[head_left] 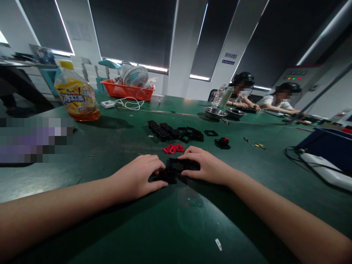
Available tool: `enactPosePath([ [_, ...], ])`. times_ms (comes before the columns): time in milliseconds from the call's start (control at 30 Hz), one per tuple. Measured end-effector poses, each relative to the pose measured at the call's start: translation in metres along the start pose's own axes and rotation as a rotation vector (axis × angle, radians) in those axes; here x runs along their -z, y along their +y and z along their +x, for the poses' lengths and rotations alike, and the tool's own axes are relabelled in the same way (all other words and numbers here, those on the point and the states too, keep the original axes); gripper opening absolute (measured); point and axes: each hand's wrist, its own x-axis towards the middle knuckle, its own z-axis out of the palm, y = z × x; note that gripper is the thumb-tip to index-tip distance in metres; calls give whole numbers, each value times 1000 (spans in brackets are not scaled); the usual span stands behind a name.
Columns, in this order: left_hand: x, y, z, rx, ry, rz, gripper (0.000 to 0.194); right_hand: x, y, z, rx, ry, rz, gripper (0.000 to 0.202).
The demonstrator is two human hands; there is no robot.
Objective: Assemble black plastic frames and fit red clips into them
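Observation:
My left hand (144,174) has its thumb and fingers closed round a dark black part (171,176) just above the green table (110,227). From the other side my right hand (205,165) grips a black frame-like part (181,165) between thumb and fingers. The two black parts meet or overlap between my hands; their exact joint is too dark to make out. Just beyond lie red pieces (173,148), and behind them a cluster of black pieces (162,131). A black piece with a red top (222,143) sits to the right.
At the back left stand a bottle of orange drink (77,95) and an orange basket (126,91) holding a fan. Metal bowls (216,113) are at the back right, near two seated people. A white device (327,172) lies far right, a small white piece (218,244) in front.

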Motion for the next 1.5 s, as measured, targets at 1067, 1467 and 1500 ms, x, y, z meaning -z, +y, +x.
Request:
enactPosePath([
  [1067,-1,0,3,17,3,35,19,-9,-1,5,5,73,-6,35],
  [1467,0,-2,3,22,16,-6,27,-11,-3,5,-35,153,28,29],
  [1500,-1,-2,3,18,26,-14,28,-11,-3,5,-42,163,31,28],
])
